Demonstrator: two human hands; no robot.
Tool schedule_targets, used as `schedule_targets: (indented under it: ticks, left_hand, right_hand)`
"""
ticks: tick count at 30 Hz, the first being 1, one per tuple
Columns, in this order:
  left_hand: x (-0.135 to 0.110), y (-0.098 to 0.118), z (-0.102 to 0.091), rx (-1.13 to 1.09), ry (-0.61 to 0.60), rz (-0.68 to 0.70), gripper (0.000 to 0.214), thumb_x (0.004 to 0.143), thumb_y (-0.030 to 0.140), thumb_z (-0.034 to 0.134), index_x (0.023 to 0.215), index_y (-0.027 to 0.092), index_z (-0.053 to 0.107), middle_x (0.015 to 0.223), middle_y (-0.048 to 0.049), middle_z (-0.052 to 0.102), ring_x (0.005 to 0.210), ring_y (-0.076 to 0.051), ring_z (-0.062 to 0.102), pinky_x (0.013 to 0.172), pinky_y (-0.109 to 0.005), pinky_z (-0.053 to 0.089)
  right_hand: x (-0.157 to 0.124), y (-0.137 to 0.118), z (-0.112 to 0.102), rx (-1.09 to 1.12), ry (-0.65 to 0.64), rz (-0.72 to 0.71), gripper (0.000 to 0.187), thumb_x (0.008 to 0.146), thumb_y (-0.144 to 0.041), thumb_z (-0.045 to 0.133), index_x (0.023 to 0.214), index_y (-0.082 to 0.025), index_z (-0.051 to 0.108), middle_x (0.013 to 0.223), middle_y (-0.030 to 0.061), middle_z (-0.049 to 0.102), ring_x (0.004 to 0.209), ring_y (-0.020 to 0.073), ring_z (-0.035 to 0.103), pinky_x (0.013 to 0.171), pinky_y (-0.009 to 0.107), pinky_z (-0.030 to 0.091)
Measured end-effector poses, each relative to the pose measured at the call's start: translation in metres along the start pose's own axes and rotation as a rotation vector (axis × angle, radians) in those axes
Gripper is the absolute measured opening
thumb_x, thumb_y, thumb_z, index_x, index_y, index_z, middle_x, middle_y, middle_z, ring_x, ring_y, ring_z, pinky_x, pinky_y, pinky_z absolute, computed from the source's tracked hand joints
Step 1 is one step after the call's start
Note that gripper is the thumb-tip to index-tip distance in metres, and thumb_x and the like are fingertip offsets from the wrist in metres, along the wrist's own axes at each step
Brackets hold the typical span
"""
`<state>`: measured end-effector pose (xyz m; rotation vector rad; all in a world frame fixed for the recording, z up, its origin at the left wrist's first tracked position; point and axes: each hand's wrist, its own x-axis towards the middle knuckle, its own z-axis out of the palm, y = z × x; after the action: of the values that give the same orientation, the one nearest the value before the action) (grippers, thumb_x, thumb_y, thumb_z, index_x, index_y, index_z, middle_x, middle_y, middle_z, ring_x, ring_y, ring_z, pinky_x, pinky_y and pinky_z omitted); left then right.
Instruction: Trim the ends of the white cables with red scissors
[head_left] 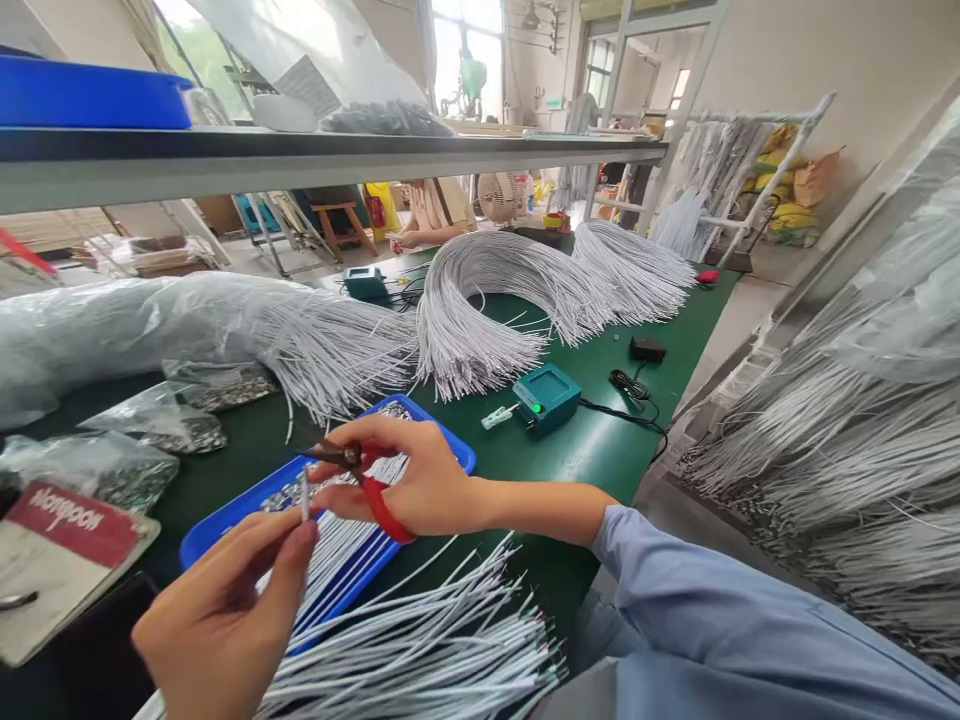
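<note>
Between the thumb and forefinger of my left hand point(232, 590) is the end of a white cable point(305, 498), pointing up. My right hand point(431, 480) grips scissors point(384, 508) with red handles and dark blades, held just above the cable end. The right fingertips are close to the cable; I cannot tell whether they touch it. Under both hands lies a blue tray point(459, 447) holding small metal parts and white cables. Nearer to me, a loose bundle of white cables point(450, 650) spreads over the green table.
A teal box point(550, 395) with a green light stands right of the tray, its black cord leading to an adapter point(647, 349). Looped cable bundles point(480, 330) lie behind. Bags of metal parts point(120, 470) and a notebook point(71, 550) are left. A shelf point(337, 150) crosses above; a person point(442, 210) sits beyond.
</note>
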<state>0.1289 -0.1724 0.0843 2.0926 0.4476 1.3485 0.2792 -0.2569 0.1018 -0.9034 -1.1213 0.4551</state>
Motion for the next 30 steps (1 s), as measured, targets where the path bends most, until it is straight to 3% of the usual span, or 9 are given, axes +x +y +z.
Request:
schedule_targets:
  ticks: [3, 6, 8, 15, 20, 27, 30]
  left_hand:
    - [0.000, 0.001, 0.001, 0.027, -0.038, 0.054, 0.007, 0.076, 0.021, 0.074, 0.083, 0.022, 0.073, 0.078, 0.0038, 0.069, 0.057, -0.009, 0.058, 0.045, -0.020, 0.042]
    - [-0.001, 0.008, 0.003, 0.080, -0.095, 0.134, 0.002, 0.078, 0.017, 0.071, 0.079, 0.019, 0.072, 0.069, 0.0033, 0.066, 0.056, -0.008, 0.057, 0.056, -0.020, 0.049]
    - [-0.002, 0.017, 0.007, 0.070, -0.099, 0.152, 0.004, 0.080, 0.015, 0.068, 0.077, 0.017, 0.070, 0.063, 0.0029, 0.063, 0.054, -0.007, 0.055, 0.055, -0.018, 0.047]
    - [-0.006, 0.029, 0.020, -0.089, -0.061, 0.011, 0.010, 0.084, 0.024, 0.070, 0.080, 0.015, 0.070, 0.065, 0.0015, 0.063, 0.051, -0.004, 0.049, 0.050, -0.015, 0.043]
    - [-0.007, 0.031, 0.016, -0.157, -0.081, -0.019, 0.010, 0.085, 0.022, 0.069, 0.078, 0.016, 0.069, 0.066, 0.0013, 0.061, 0.054, -0.005, 0.048, 0.051, -0.015, 0.041]
    - [-0.006, 0.033, 0.013, -0.310, -0.105, -0.221, 0.022, 0.083, 0.038, 0.071, 0.079, 0.017, 0.071, 0.070, -0.0021, 0.066, 0.058, -0.008, 0.054, 0.051, -0.019, 0.043]
    - [-0.006, 0.034, 0.014, -0.339, -0.130, -0.279, 0.031, 0.082, 0.046, 0.071, 0.081, 0.016, 0.072, 0.069, -0.0036, 0.068, 0.054, -0.009, 0.053, 0.047, -0.020, 0.043]
  right_hand:
    - [-0.002, -0.002, -0.001, -0.002, 0.006, 0.009, 0.044, 0.066, -0.039, 0.084, 0.099, -0.022, 0.060, 0.087, 0.0000, 0.070, 0.081, 0.0148, 0.070, 0.080, 0.030, 0.058]
    - [-0.007, -0.008, -0.002, -0.047, 0.024, 0.016, 0.037, 0.070, -0.038, 0.080, 0.097, -0.021, 0.061, 0.083, -0.0009, 0.068, 0.072, 0.0121, 0.066, 0.070, 0.027, 0.056]
    - [-0.011, -0.013, -0.002, -0.097, 0.055, 0.026, 0.031, 0.072, -0.032, 0.077, 0.097, -0.021, 0.061, 0.080, -0.0018, 0.068, 0.068, 0.0104, 0.063, 0.067, 0.026, 0.053]
    - [-0.017, -0.020, -0.003, -0.086, 0.076, 0.015, 0.028, 0.069, -0.015, 0.077, 0.092, -0.022, 0.063, 0.069, -0.0064, 0.066, 0.063, 0.0087, 0.063, 0.062, 0.023, 0.051]
    - [-0.019, -0.023, -0.004, -0.109, 0.057, 0.047, 0.026, 0.072, -0.019, 0.077, 0.095, -0.022, 0.064, 0.073, -0.0042, 0.070, 0.065, 0.0106, 0.067, 0.062, 0.025, 0.054]
    - [-0.016, -0.028, -0.007, 0.002, 0.037, 0.060, 0.019, 0.079, -0.020, 0.070, 0.096, -0.024, 0.061, 0.084, -0.0017, 0.076, 0.078, 0.0136, 0.074, 0.073, 0.029, 0.059]
    - [-0.014, -0.027, -0.008, -0.033, 0.008, 0.102, 0.023, 0.076, -0.022, 0.074, 0.095, -0.023, 0.061, 0.080, -0.0020, 0.075, 0.076, 0.0143, 0.073, 0.069, 0.029, 0.060]
